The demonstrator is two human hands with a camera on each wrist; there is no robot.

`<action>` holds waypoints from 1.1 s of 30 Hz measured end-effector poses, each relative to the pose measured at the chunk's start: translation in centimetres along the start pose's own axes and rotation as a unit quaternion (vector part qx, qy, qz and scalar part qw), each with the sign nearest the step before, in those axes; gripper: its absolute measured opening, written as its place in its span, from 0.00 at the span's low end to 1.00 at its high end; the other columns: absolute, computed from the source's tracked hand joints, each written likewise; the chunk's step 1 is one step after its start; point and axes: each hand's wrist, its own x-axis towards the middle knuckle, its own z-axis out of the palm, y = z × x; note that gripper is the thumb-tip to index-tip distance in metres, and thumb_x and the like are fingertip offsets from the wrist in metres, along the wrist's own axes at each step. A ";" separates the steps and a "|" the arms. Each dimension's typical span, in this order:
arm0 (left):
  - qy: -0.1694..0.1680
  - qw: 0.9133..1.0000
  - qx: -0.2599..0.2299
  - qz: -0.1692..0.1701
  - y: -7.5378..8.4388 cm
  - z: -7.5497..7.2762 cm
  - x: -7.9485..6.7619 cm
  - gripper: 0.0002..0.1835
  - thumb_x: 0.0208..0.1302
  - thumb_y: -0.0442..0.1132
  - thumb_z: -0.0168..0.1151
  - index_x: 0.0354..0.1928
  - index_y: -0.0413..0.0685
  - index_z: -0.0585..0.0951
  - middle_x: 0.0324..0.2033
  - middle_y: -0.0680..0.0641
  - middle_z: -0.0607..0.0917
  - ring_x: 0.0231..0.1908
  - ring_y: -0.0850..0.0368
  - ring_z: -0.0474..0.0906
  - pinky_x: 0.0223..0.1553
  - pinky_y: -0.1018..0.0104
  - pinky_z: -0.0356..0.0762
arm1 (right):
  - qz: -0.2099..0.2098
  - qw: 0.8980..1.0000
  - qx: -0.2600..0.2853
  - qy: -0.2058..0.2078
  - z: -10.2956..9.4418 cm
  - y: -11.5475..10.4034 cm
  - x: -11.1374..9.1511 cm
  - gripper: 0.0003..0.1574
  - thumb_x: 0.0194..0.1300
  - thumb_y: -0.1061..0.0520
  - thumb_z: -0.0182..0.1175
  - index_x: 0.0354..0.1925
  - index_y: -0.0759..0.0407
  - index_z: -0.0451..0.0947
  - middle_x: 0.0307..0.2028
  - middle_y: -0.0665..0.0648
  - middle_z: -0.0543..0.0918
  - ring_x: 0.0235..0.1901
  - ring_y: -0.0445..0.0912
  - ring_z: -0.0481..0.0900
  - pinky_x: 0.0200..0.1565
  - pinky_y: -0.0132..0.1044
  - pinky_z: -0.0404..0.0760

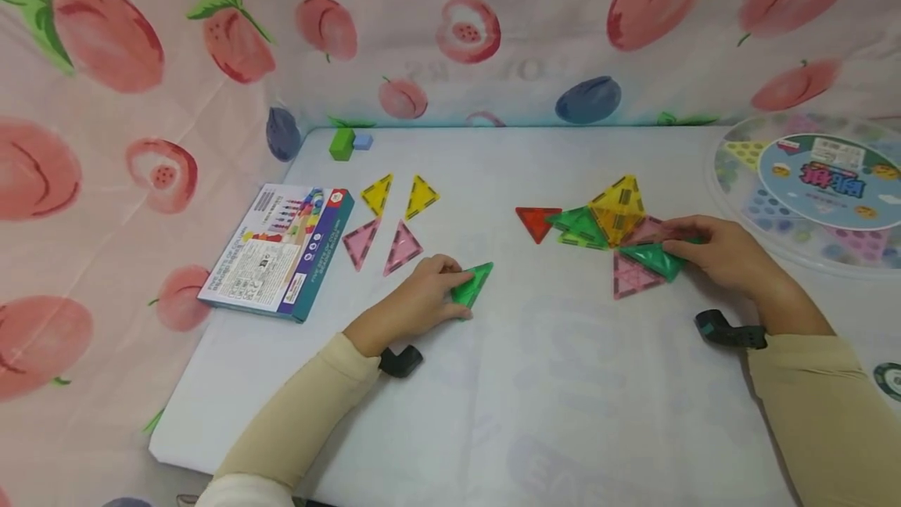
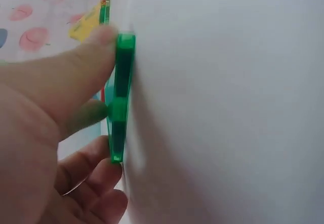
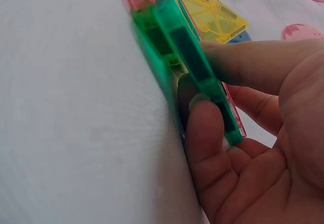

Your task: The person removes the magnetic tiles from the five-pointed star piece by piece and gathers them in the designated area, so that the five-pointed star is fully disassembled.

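Note:
My left hand (image 1: 426, 297) pinches a translucent green triangular magnetic tile (image 1: 476, 283) close to the white tabletop, left of a built cluster. In the left wrist view the green tile (image 2: 123, 72) shows edge-on, thumb and fingers around it. My right hand (image 1: 725, 253) grips another green triangular tile (image 1: 651, 258) at the cluster's right side. The right wrist view has this tile (image 3: 195, 57) tilted between thumb and fingers, other tiles close against it. The cluster includes a yellow piece (image 1: 619, 210), green triangles (image 1: 583, 225), a pink piece (image 1: 633, 280) and a red triangle (image 1: 538, 222) at its left tip.
Two yellow triangles (image 1: 422, 196) and two pink triangles (image 1: 403, 249) lie left of centre. Beside them is a boxed set (image 1: 278, 253). Small green (image 1: 342, 144) and blue (image 1: 362, 142) blocks sit at the back. A round clear container (image 1: 831, 178) stands at right.

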 end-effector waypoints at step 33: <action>-0.030 0.996 -0.084 0.001 4.5 -2.5 14.6 0.31 0.57 0.50 0.60 0.62 0.51 0.66 0.58 0.51 0.68 0.54 0.58 0.63 0.51 0.69 0.65 | -0.001 1.000 0.016 0.003 -0.2 0.3 -0.1 0.38 0.56 0.33 0.53 0.55 0.55 0.69 0.50 0.64 0.72 0.53 0.59 0.62 0.52 0.58 0.57</action>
